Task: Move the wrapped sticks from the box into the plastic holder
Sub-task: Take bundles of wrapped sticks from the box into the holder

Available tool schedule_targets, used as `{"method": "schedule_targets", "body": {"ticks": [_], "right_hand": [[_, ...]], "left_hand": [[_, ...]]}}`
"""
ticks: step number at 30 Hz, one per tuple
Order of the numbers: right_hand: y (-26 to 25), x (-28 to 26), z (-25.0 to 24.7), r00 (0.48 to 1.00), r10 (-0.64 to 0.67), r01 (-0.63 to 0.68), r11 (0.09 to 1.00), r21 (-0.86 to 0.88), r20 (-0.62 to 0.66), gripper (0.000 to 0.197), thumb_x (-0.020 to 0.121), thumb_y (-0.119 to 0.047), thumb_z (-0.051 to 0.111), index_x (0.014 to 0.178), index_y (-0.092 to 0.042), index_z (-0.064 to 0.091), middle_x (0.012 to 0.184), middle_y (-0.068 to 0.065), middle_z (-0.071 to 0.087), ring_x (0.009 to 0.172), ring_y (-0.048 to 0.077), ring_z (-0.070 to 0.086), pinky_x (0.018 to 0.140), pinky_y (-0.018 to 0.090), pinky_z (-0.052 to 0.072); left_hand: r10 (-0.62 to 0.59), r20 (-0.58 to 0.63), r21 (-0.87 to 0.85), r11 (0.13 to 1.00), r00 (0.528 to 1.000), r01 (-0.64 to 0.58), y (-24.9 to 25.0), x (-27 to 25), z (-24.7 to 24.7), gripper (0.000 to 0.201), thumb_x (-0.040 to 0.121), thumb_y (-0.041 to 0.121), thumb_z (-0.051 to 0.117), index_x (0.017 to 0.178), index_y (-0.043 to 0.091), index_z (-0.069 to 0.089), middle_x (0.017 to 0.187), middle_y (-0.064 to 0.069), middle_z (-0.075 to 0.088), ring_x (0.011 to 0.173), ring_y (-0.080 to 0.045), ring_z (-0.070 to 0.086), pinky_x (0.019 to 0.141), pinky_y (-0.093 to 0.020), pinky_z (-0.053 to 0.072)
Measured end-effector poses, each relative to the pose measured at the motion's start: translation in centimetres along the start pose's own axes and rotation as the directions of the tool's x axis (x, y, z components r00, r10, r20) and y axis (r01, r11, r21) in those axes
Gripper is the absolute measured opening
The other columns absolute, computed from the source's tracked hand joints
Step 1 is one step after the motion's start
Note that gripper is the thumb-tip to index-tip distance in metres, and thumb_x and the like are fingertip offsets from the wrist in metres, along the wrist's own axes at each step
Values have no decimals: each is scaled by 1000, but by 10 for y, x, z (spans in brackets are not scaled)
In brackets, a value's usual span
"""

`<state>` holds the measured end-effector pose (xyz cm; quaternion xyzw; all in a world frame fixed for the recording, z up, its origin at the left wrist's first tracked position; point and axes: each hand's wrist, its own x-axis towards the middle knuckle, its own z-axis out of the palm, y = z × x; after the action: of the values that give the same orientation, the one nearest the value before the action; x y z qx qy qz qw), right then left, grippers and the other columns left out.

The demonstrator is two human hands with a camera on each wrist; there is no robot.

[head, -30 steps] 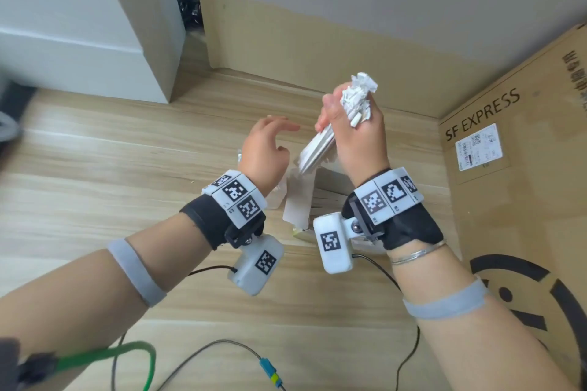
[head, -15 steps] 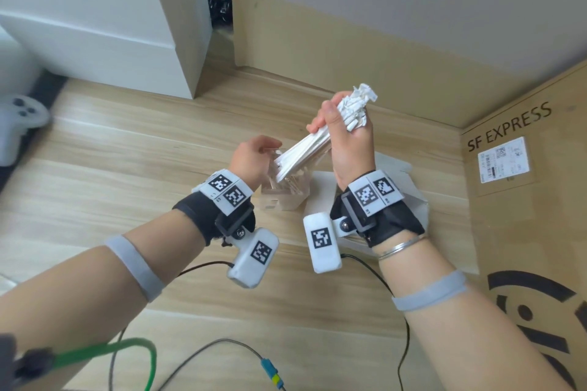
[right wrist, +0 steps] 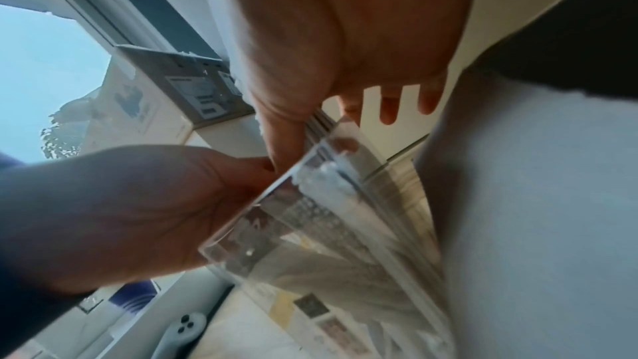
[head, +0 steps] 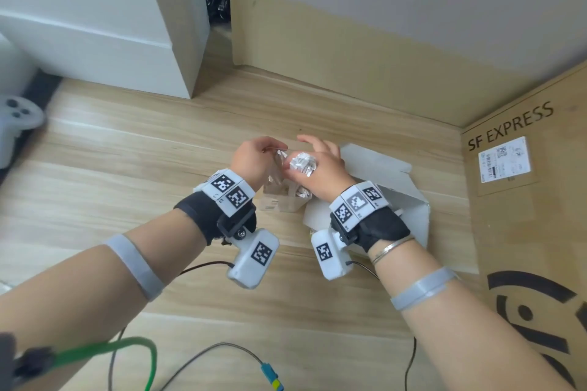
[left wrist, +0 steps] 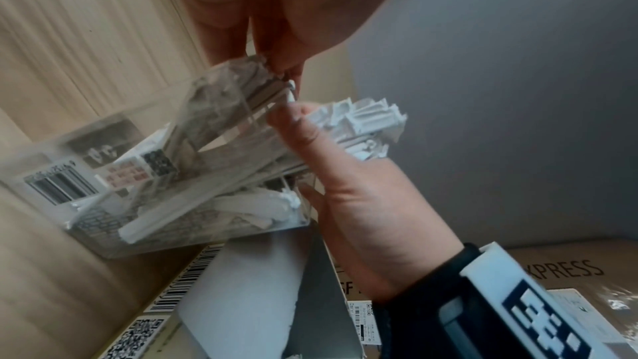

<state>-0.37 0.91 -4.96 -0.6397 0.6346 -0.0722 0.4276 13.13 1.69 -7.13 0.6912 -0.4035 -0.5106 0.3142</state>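
The bundle of wrapped sticks [head: 301, 162], held high above the plastic holder [head: 279, 197] a moment ago, now stands with its lower ends inside the holder; only the crumpled paper tops show above the rim. In my judgement this insertion is nearly complete, pending release.

The right hand [head: 319, 168] sits directly over the holder, thumb and index fingers [left wrist: 303, 130] pinching the bundle near its top, the remaining fingers spread and extended beyond it.

The left hand [head: 254, 159] is at the holder's left side, fingers curled on its upper edge, steadying it.

The white box [head: 390, 181] lies open just right of the holder on the wooden surface [head: 127, 168]; whether any sticks remain in it cannot be determined.
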Motion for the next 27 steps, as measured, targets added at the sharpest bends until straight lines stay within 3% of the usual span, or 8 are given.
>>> {"method": "schedule_targets", "body": {"ticks": [3, 6, 9, 13, 18, 23, 25, 27], "right_hand": [[1, 0, -2, 999, -32, 31, 985, -172, -2, 60, 76, -38, 73, 131, -31, 50, 142, -2, 30, 133, 23, 25, 113, 34, 23], [3, 5, -4, 959, -249, 230, 962, -146, -132, 34, 72, -33, 76, 104, -22, 69, 107, -1, 48, 98, 9, 48, 92, 19, 38], [2, 6, -9, 919, -343, 329, 939, -100, -195, 17, 73, -20, 75, 89, -16, 70, 81, -5, 57, 59, -5, 43, 64, 11, 37], [5, 9, -5, 946, -305, 275, 934, -226, -109, 7, 77, -17, 71, 83, -18, 75, 88, -3, 72, 77, 12, 56, 78, 25, 44], [8, 7, -8, 947, -307, 280, 935, -215, -100, 19, 74, -29, 76, 91, -21, 75, 88, -3, 56, 87, 13, 48, 78, 24, 38], [14, -2, -36, 960, -231, 213, 969, -124, -158, 19, 87, -32, 61, 83, -17, 72, 80, 0, 68, 70, 11, 54, 65, 22, 39], [22, -4, -46, 968, -201, 177, 971, -158, -147, 22, 90, -30, 57, 79, -18, 71, 76, 3, 69, 70, 18, 57, 66, 25, 40], [31, -5, -53, 983, -151, 129, 975, -183, -109, 23, 89, -29, 56, 75, -17, 70, 76, 9, 69, 73, 24, 59, 66, 27, 41]], "left_hand": [[-4, -10, -15, 1000, 1000, 4, 0, 0, 2, 36, 85, -6, 36, 98, 6, 66, 85, -7, 62, 66, -15, 56, 51, -14, 48], [-17, -17, -17, 1000, 1000, 16, 0, 1, 3, 36, 84, -4, 35, 100, 2, 67, 76, -9, 62, 67, -22, 56, 64, -31, 50], [-19, -21, 0, 1000, 1000, 19, 1, 0, 4, 37, 84, -2, 34, 101, 5, 67, 79, -14, 65, 70, -27, 60, 64, -35, 52], [-12, -47, 3, 1000, 999, 12, 5, -4, 5, 41, 83, -4, 32, 100, 4, 68, 90, -21, 67, 78, -29, 59, 77, -45, 52], [15, -77, -5, 1000, 997, -15, 12, -7, 7, 40, 88, 1, 30, 106, 3, 66, 97, -7, 61, 83, -22, 53, 76, -34, 44], [151, -165, -28, 987, 975, -158, 30, -20, 15, 41, 89, 3, 29, 109, 10, 64, 75, -11, 64, 45, -5, 52, 51, -28, 39], [222, -184, -14, 973, 957, -228, 38, -27, 21, 40, 88, 2, 30, 105, 13, 64, 110, -12, 67, 94, -12, 67, 79, -40, 52], [290, -187, 22, 956, 938, -292, 46, -32, 29, 40, 86, -3, 32, 102, 12, 65, 128, -5, 60, 135, -17, 40, 110, -43, 33]]}}
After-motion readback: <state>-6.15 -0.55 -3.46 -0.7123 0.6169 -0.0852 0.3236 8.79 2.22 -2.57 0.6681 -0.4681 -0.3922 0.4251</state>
